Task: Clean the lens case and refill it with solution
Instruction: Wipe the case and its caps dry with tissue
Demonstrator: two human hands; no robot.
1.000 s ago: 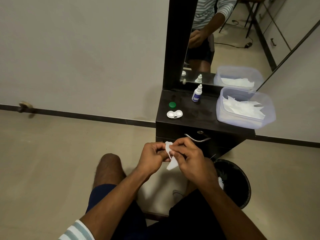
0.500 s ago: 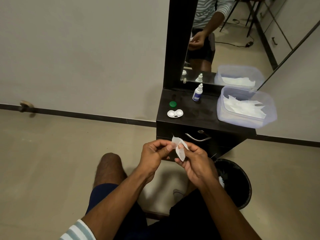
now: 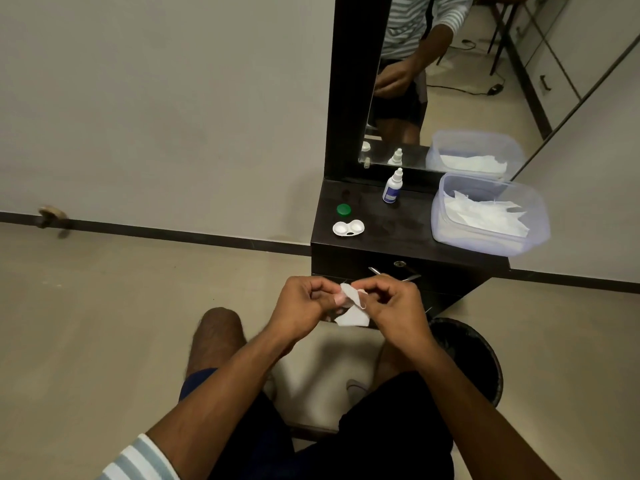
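Note:
My left hand and my right hand meet in front of my knees. Both pinch a crumpled white tissue between their fingertips. A small white piece shows inside the tissue at my right fingertips; I cannot tell what it is. The white lens case lies open on the dark cabinet top, with both wells uncovered. A green cap sits just behind it. The white solution bottle stands upright near the mirror, its cap on.
A clear plastic tub holding white tissues stands at the right of the cabinet top. A black bin is on the floor beside my right knee. The mirror rises behind the cabinet, whose drawer handle sits just beyond my hands.
My fingers have kept working the tissue between both hands. Its loose end was raised half a second ago and now hangs below my fingertips. The items on the cabinet have not moved.

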